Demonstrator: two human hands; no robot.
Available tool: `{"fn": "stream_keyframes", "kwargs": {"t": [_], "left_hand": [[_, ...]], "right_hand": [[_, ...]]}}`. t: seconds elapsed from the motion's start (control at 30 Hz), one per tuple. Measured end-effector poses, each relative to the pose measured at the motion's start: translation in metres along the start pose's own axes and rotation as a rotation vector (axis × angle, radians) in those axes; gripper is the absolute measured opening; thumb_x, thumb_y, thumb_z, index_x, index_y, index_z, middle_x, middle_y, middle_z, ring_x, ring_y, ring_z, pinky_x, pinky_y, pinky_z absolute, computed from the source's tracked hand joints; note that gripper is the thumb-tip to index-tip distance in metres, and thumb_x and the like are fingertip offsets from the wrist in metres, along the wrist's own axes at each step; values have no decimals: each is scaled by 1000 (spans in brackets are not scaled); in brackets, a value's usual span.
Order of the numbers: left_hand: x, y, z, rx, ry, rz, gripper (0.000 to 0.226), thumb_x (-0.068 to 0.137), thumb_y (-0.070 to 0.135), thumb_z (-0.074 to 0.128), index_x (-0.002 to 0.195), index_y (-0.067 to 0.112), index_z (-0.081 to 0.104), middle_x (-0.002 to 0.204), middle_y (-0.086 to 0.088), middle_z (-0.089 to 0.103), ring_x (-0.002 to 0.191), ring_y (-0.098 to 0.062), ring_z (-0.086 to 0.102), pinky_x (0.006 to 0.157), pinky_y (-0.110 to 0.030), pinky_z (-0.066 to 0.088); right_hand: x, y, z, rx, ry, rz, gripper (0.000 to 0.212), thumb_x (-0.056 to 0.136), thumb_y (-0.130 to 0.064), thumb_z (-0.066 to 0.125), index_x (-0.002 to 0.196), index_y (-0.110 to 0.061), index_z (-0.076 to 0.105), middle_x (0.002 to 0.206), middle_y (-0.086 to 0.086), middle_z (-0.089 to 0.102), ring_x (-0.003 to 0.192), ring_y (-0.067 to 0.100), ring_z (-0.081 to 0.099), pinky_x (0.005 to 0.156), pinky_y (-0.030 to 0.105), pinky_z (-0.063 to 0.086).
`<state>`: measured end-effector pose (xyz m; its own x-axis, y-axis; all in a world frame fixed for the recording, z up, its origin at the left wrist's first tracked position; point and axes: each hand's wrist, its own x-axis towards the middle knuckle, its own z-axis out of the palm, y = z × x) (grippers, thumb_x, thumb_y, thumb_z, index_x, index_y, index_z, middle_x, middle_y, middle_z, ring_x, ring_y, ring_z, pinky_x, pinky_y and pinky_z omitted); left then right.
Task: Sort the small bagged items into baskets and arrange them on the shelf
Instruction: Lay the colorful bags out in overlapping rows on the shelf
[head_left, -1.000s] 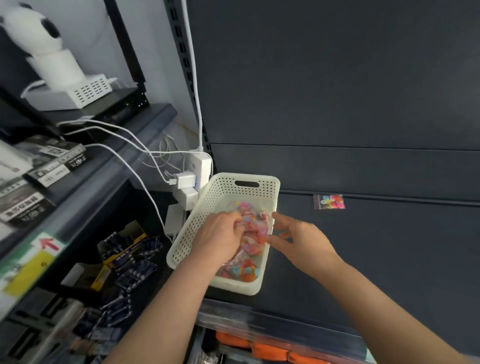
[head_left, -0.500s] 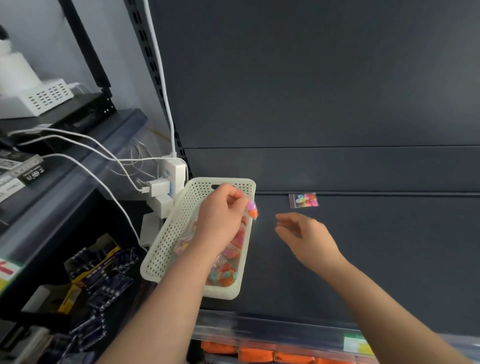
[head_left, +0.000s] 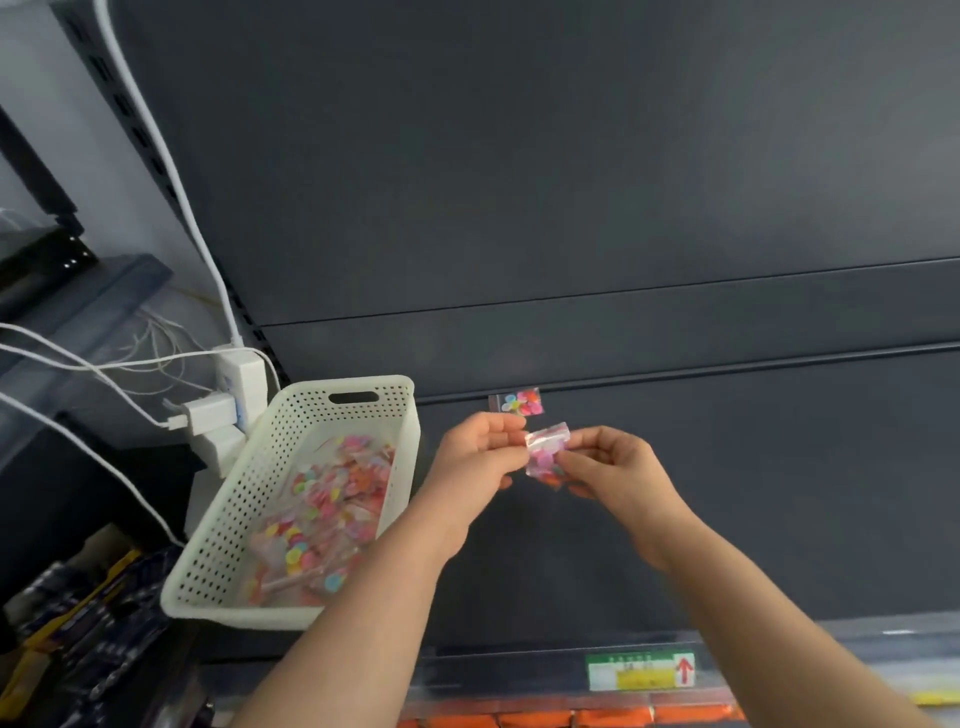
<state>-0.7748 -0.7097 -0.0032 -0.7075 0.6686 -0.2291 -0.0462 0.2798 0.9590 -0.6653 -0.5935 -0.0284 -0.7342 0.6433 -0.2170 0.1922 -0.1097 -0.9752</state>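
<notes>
A white perforated basket (head_left: 223, 525) stands at the left end of the dark shelf (head_left: 727, 493), holding several clear bags of colourful pieces (head_left: 317, 514). To the right of the basket, above the shelf, my left hand (head_left: 480, 462) and my right hand (head_left: 618, 473) both pinch one small clear bag of pink pieces (head_left: 545, 454) between them. Another small bag of colourful pieces (head_left: 518, 402) lies flat on the shelf by the back panel, just behind my hands.
White plugs and a power strip (head_left: 228, 405) with cables hang just left of the basket. Dark packaged goods (head_left: 78, 623) sit lower left. A green and yellow price label (head_left: 641, 670) marks the shelf's front rail, with orange packs (head_left: 571, 719) below.
My left hand lifted a small bag out of the basket and carried it right. My right hand came in and took hold of its other side. The view shifted right.
</notes>
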Motion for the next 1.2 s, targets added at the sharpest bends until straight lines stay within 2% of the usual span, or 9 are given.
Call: {"fn": "stream_keyframes", "kwargs": {"t": [0.1,0.2,0.37,0.47,0.57,0.73,0.9,1.03,1.2], "left_hand": [[1,-1,9,131,-55,47,21,87,28,71,108,23,70,101,8,72,95,-4,66,76,-17,47],[4,-7,16,331,43,85,10,89,29,69,92,20,73,87,7,73,83,-7,66,70,-18,47],[8,-21,22,103,166,-45,10,95,23,61,95,15,67,85,-1,71,73,-9,65,67,-24,57],[11,-27,22,52,208,-65,9,96,21,60,98,15,67,88,-3,70,74,-9,64,69,-25,58],[14,-31,21,-35,261,-95,9,97,18,58,98,14,66,88,-2,70,74,-9,64,71,-27,58],[17,-33,27,-64,248,-107,9,97,19,58,99,14,66,93,-4,71,82,-13,68,72,-28,59],[20,-42,33,-97,262,-144,9,97,19,57,100,14,65,95,-5,70,82,-13,68,72,-28,59],[26,-47,35,-116,272,-151,10,98,19,57,99,14,65,92,-3,70,77,-10,67,70,-27,58],[34,-48,36,-124,274,-171,8,96,17,58,97,14,66,89,-3,71,76,-10,68,70,-27,59]], "right_hand": [[-2,-1,-9,-69,-69,-5,5,84,-7,69,90,-8,68,80,4,75,76,15,72,80,28,55],[-1,-1,-13,18,-84,13,11,85,-9,69,96,-6,66,84,8,75,80,23,73,77,28,57],[0,9,-14,67,-135,71,29,82,-26,74,108,-20,63,94,0,75,88,14,72,82,31,56],[4,13,-16,35,-101,69,19,82,-11,74,99,-13,69,88,7,75,84,17,72,84,32,56],[11,16,-23,65,-36,96,23,85,-1,67,107,-8,66,89,8,73,83,17,72,82,29,56],[12,17,-15,131,-173,151,37,79,-29,75,110,-13,64,99,5,74,92,16,72,81,30,56],[18,17,-15,65,-137,141,25,78,-9,77,102,-9,69,87,8,75,83,19,73,75,27,58],[26,19,-22,51,-105,156,11,85,-10,70,96,-9,72,85,7,75,78,14,72,72,24,58],[38,23,-19,81,-98,173,21,81,-16,75,100,-11,69,88,5,76,84,14,72,72,24,57]]}}
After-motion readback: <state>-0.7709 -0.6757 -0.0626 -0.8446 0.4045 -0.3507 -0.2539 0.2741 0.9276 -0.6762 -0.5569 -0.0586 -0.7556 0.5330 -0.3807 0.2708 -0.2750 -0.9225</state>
